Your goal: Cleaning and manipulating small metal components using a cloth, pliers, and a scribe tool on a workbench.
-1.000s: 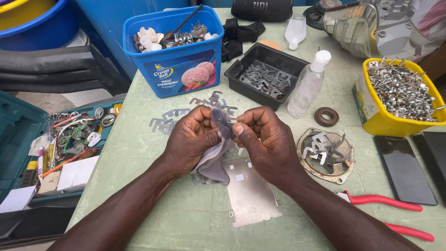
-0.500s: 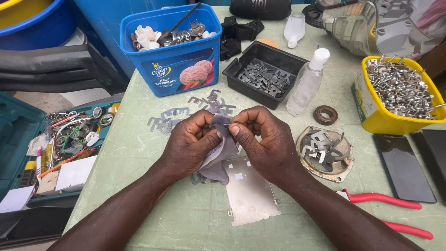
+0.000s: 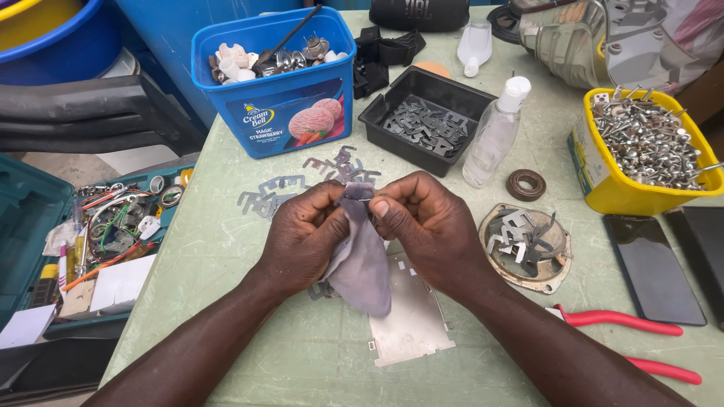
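Both hands meet over the middle of the pale green table [image 3: 226,249]. The left hand [image 3: 305,234] and right hand [image 3: 426,226] are each pinched closed on the top of a soft grey cloth [image 3: 362,264], thumbs and forefingers pressed together at its upper fold; the rest of the cloth hangs down between the wrists. Something small may be wrapped in the fold, but it cannot be made out.

Under the cloth, flat on the table, lies a thin rectangular sheet-metal plate [image 3: 411,320] with small tabs on its edges. Just beyond the knuckles, loose grey stamped metal clips [image 3: 302,185] are scattered.

Further back: a blue plastic tub [image 3: 279,105] filled with mixed hardware, a black rectangular tray [image 3: 381,120] holding more flat metal pieces, and beside it a clear plastic bottle with white cap [image 3: 494,136], upright. Right of the bottle, a brown rubber ring [image 3: 526,184]. Near the right forearm, a round metal dish [image 3: 528,279] with bent clips in it. A yellow plastic bin [image 3: 603,188] full of screws stands at far right. Red-handled pliers [image 3: 626,324] lie near the right forearm.
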